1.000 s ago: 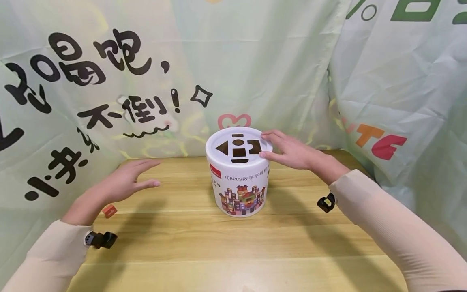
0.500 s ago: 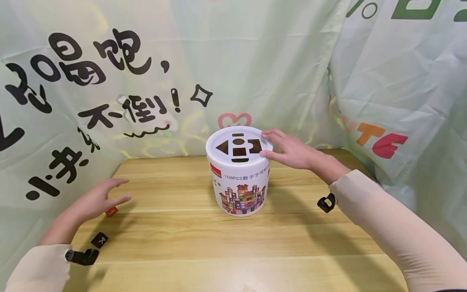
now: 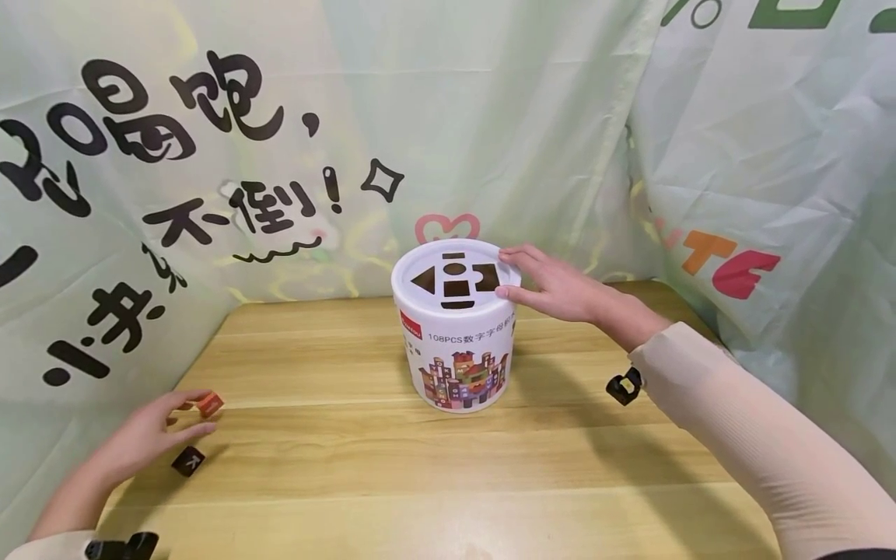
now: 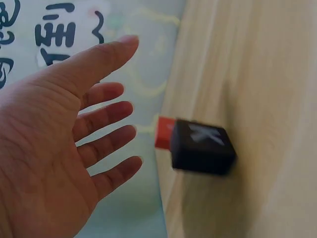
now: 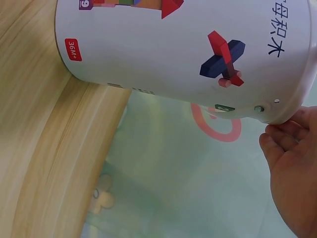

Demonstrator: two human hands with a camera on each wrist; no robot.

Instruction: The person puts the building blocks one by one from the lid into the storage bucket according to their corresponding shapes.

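A white bucket [image 3: 458, 358] with a block-building picture on its side stands upright on the wooden table. Its lid [image 3: 405, 274] has several shaped holes. My right hand [image 3: 560, 288] rests on the right edge of the lid, thumb and fingertips touching the rim; in the right wrist view, the fingers meet the bucket's upper edge. At the left, my left hand [image 3: 143, 435] is spread beside a small orange-red block [image 3: 210, 404] and a black block [image 3: 188, 461] marked K. In the left wrist view, both blocks are apart from the loosely extended fingers, with the black block [image 4: 203, 148] partly covering the red one.
The table [image 3: 350, 467] meets printed cloth hangings [image 3: 532, 140] at the back and on both sides. A black wrist device [image 3: 624, 386] sits by the right cuff, and another [image 3: 122, 547] by the left.
My left hand has moved left and toward me, down to the small blocks, and the black block has come into view from behind the wrist. My right hand has stayed on the bucket's lid.
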